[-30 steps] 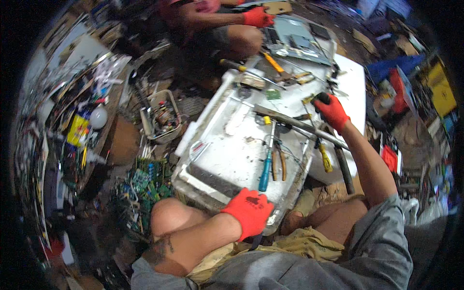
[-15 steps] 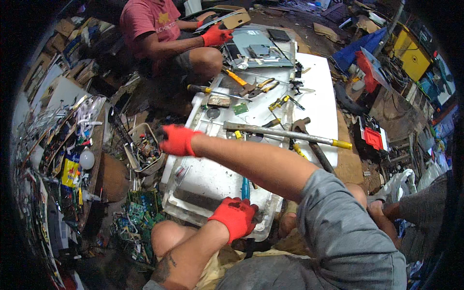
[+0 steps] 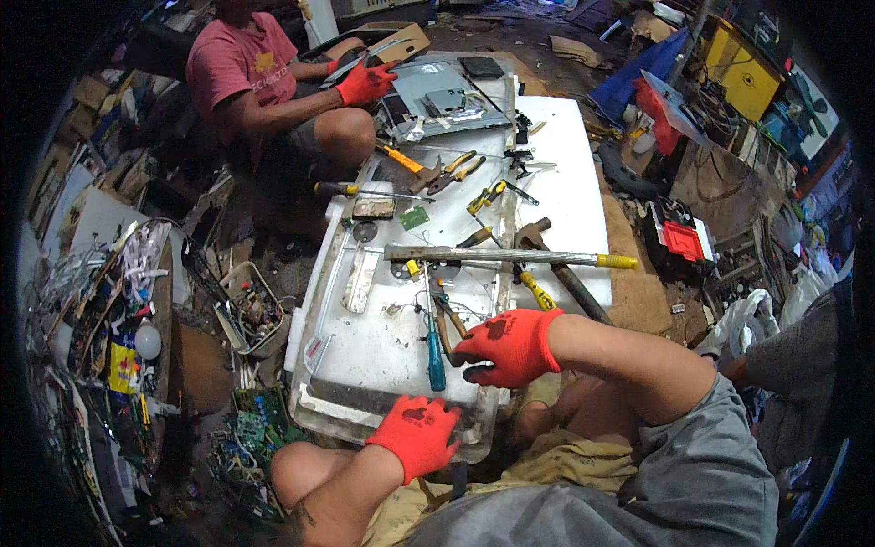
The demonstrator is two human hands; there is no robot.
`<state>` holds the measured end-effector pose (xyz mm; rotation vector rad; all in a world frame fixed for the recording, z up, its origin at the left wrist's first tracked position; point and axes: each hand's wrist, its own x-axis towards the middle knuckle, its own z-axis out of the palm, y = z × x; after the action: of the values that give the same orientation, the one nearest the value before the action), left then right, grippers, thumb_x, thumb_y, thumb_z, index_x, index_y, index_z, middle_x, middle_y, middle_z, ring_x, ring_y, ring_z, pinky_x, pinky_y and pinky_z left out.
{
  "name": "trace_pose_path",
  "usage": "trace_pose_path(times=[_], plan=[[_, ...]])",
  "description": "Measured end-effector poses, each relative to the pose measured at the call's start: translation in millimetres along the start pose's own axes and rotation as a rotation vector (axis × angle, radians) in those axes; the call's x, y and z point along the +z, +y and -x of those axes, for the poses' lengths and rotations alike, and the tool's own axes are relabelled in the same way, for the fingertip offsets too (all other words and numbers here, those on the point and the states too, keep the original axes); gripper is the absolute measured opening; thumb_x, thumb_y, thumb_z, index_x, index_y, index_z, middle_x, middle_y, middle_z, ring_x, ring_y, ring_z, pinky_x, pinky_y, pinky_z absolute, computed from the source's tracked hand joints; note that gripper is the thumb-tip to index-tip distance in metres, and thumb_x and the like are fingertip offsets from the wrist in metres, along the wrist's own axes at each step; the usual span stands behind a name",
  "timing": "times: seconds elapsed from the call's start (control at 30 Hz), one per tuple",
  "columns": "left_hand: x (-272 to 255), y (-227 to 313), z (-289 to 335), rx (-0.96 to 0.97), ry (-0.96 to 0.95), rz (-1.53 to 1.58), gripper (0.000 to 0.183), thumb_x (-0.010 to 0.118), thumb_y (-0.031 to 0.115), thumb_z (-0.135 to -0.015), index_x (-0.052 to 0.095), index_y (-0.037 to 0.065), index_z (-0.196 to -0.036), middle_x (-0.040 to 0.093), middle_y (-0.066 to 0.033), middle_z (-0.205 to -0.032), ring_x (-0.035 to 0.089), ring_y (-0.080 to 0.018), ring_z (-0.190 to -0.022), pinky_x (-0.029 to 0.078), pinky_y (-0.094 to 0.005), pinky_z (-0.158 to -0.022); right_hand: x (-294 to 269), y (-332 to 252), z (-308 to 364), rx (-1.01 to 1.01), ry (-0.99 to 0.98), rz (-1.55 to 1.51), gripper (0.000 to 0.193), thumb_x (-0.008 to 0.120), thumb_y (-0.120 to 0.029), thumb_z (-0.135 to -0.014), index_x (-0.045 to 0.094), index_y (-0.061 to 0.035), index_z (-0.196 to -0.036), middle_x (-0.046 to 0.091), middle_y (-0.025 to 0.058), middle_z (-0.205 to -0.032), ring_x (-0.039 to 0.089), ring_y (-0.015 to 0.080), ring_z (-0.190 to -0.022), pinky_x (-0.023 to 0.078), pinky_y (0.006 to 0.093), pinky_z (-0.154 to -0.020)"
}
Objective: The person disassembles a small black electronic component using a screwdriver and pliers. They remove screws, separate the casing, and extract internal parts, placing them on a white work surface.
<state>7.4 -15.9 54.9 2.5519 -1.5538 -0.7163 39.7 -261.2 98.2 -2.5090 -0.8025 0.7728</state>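
My left hand (image 3: 416,438), in a red glove with dark-coated fingertips, lies with fingers apart on the near rim of a clear plastic tray (image 3: 339,415). My right hand (image 3: 509,348), gloved alike, hovers at the tray's right side, fingers bent but apart. Its fingertips come up to the handle ends of pliers with worn brown grips (image 3: 444,321); whether they touch, I cannot tell. Just left of the pliers lies a teal-handled screwdriver (image 3: 436,363). A long metal bar with a yellow end (image 3: 510,256) crosses the work surface, over the handle of a hammer (image 3: 570,278).
Farther off lie an orange-handled hammer (image 3: 410,166), yellow-black pliers (image 3: 456,171), a long screwdriver (image 3: 369,192) and a green circuit board (image 3: 415,217). A co-worker in red gloves (image 3: 366,84) sits far left beside a flat grey device (image 3: 442,96). Left stands a bin of small parts (image 3: 251,310).
My right hand has swung from over the parts bin at the left back to the pliers on the right. My left hand stays at the near rim. The whole view has shifted slightly.
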Motion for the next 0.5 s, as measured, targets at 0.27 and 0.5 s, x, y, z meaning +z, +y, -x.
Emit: trace_pose_path(times=[0.27, 0.5], plan=[[-15.0, -0.2, -4.3, -0.066, -0.111, 0.077, 0.051, 0.059, 0.044, -0.091, 0.060, 0.008, -0.127, 0.060, -0.0159, -0.123, 0.057, -0.0340, -0.117, 0.042, -0.0452, -0.102, 11.6, 20.4, -3.1, 0.057, -0.061, 0.069, 0.046, 0.058, -0.042, -0.091, 0.063, -0.0078, -0.121, 0.067, 0.0185, -0.119, 0.064, 0.0382, -0.111, 0.051, 0.0467, -0.096], [-11.9, -2.9, -4.0, -0.087, -0.126, 0.060, 0.052, 0.059, 0.045, -0.091, 0.060, 0.009, -0.128, 0.060, -0.0159, -0.124, 0.057, -0.0343, -0.117, 0.042, -0.0458, -0.102, -5.9, 13.3, -15.0, 0.089, -0.159, 0.096, 0.049, 0.059, -0.044, -0.093, 0.058, -0.0117, -0.130, 0.065, 0.0182, -0.120, 0.064, 0.0361, -0.111, 0.050, 0.0458, -0.095]])
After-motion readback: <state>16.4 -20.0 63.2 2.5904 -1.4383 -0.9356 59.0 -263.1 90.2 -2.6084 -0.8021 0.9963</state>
